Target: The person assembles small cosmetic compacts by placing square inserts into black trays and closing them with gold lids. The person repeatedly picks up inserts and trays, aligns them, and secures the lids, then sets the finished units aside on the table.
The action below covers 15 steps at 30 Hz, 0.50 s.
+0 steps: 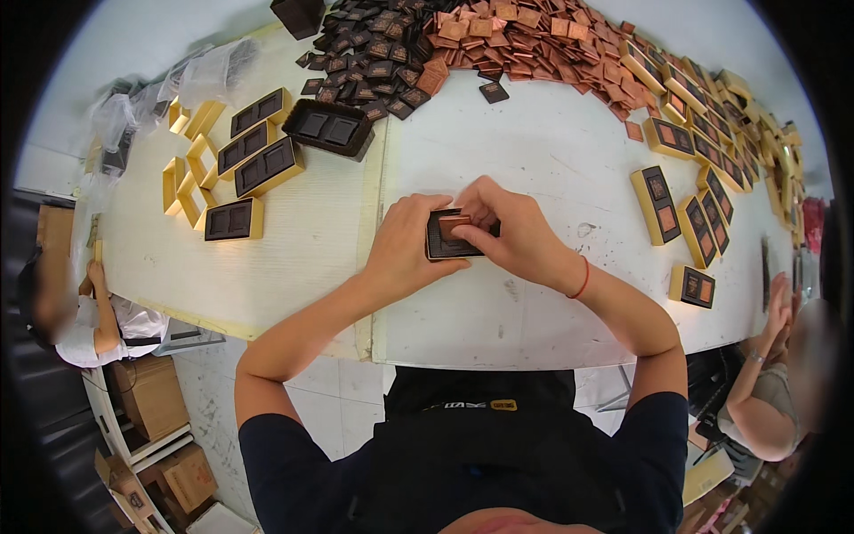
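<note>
My left hand grips a small box with a black insert by its left side, above the middle of the white table. Between the thumb and fingers of my right hand is a copper-coloured flat square, like a wrapped chocolate, held over the insert. My fingers cover part of the box, so the right part of the insert is hidden. A loose pile of black squares lies beyond my hands, beside a larger pile of copper squares.
To the left stand gold boxes with black inserts, gold frames and a dark tray stack. Filled two-square boxes line the right side. One person's arm shows at far left, another's at far right.
</note>
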Motion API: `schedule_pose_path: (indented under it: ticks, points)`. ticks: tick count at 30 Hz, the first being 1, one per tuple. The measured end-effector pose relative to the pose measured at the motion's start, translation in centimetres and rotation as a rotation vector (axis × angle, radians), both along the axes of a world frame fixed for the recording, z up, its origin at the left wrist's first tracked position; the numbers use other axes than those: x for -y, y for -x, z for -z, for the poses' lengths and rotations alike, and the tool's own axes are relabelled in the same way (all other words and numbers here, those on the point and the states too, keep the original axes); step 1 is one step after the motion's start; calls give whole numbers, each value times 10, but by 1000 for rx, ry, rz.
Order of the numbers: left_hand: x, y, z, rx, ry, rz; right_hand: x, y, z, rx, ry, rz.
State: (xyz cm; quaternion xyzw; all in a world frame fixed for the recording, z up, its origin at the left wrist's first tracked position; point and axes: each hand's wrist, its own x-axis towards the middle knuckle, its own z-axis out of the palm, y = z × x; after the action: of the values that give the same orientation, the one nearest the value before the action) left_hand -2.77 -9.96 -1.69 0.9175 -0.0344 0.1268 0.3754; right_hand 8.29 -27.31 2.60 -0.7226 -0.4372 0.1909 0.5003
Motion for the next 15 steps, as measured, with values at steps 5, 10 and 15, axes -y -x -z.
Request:
schedule_pose_path:
  ticks: [5,10,15]
  points:
    - [3,1,5,151,-53,14,1,-1,23,585,-120,42]
    - [0,16,2,398,-307,100,11,-26,14,446,-96,-73]
    - [6,16,-6,419,-364,75,-27,-127,21,658,47,435]
